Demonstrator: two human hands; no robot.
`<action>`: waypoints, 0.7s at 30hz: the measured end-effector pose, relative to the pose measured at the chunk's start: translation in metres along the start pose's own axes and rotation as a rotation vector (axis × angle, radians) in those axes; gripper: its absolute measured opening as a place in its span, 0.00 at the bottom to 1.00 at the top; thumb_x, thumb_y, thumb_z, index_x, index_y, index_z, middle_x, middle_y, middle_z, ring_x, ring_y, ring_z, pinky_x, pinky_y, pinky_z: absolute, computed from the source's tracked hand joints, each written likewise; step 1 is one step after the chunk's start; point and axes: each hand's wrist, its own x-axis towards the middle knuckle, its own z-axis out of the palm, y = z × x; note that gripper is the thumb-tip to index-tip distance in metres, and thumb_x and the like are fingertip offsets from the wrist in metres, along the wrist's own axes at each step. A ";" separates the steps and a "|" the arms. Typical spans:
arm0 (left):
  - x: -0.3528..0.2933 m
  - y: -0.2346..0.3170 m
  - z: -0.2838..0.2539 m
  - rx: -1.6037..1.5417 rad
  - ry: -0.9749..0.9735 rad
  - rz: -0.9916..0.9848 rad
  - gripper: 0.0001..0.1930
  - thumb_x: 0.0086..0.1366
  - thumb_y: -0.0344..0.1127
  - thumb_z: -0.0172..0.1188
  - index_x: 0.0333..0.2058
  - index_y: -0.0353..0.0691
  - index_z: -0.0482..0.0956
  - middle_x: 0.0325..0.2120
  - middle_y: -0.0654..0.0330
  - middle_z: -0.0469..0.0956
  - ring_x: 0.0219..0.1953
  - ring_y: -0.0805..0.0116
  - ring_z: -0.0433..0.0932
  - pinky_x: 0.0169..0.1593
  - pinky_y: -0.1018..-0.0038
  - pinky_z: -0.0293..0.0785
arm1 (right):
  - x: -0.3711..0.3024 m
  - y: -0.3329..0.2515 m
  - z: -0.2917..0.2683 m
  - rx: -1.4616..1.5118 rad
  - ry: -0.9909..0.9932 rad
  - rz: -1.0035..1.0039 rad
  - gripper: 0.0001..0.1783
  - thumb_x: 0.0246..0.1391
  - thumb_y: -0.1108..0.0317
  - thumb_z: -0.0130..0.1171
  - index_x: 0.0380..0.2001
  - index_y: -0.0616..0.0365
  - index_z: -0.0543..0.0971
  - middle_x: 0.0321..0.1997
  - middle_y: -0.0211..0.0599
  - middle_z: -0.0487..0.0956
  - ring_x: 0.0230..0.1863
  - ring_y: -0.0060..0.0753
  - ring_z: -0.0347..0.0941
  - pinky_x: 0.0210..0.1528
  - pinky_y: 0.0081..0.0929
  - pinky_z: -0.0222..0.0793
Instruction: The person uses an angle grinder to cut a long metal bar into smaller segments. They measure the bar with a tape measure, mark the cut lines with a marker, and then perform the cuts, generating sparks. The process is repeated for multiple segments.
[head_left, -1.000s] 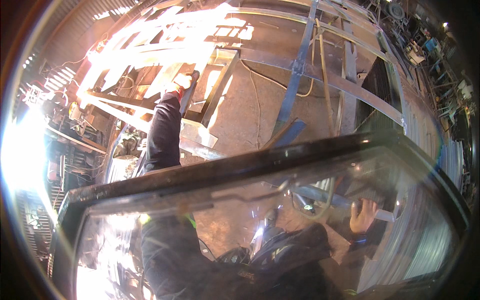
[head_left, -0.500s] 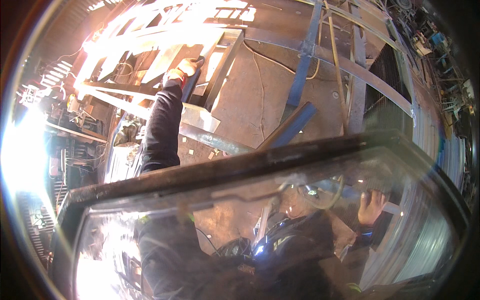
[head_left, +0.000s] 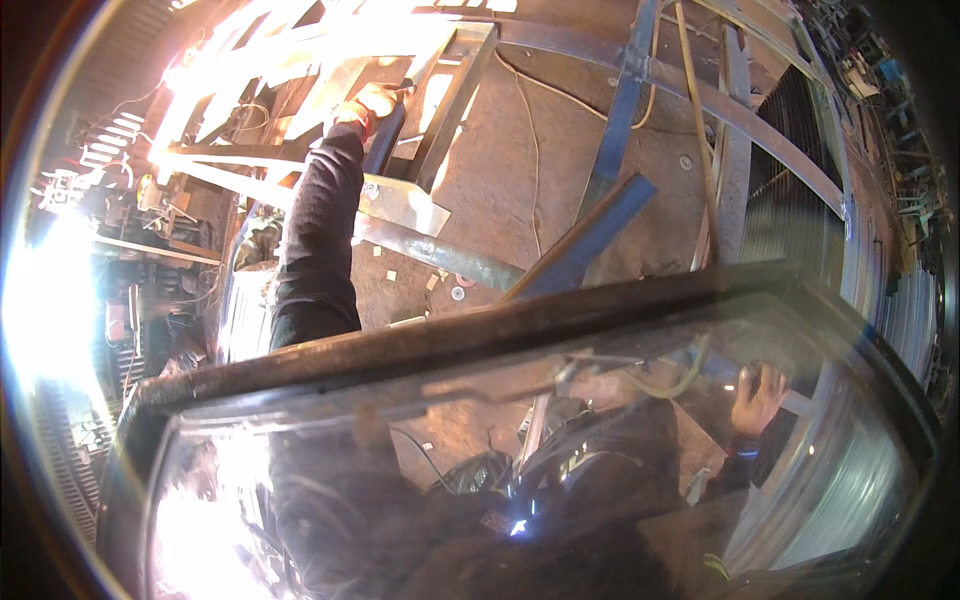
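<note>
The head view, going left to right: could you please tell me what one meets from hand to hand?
Left hand → small round disc on the floor → short slanting blue bar → another round disc → right hand.

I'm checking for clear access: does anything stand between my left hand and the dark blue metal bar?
Nothing visible does: your left hand appears to touch the dark blue metal bar near its far end.

Just behind the left hand (head_left: 376,100) comes a reddish wristband (head_left: 357,120), then a long, dark, creased sleeve (head_left: 320,215), while the right hand (head_left: 760,402), seen somewhat hazily through a dark-framed clear visor (head_left: 450,346), has a blue wristband (head_left: 746,453) just below it and a dark sleeve (head_left: 729,481) beyond that.
</note>
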 end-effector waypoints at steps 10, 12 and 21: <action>0.002 0.043 0.003 0.089 0.055 0.153 0.29 0.68 0.58 0.56 0.59 0.44 0.78 0.58 0.47 0.76 0.62 0.52 0.73 0.62 0.61 0.68 | 0.002 -0.013 -0.005 0.060 0.010 0.075 0.22 0.58 0.51 0.61 0.45 0.59 0.78 0.47 0.45 0.77 0.54 0.55 0.69 0.61 0.52 0.59; -0.031 0.052 0.023 0.006 0.137 0.252 0.28 0.69 0.57 0.55 0.59 0.43 0.78 0.56 0.47 0.76 0.60 0.53 0.74 0.60 0.61 0.69 | -0.009 -0.002 -0.011 -0.006 0.090 0.070 0.24 0.56 0.50 0.64 0.46 0.59 0.79 0.48 0.47 0.78 0.55 0.56 0.70 0.62 0.54 0.60; -0.253 0.209 0.043 -0.096 0.228 0.689 0.24 0.71 0.50 0.54 0.58 0.40 0.77 0.49 0.50 0.78 0.52 0.56 0.76 0.53 0.63 0.72 | 0.009 -0.016 0.002 0.247 0.193 0.184 0.37 0.51 0.37 0.68 0.49 0.60 0.76 0.53 0.47 0.74 0.57 0.53 0.69 0.62 0.48 0.65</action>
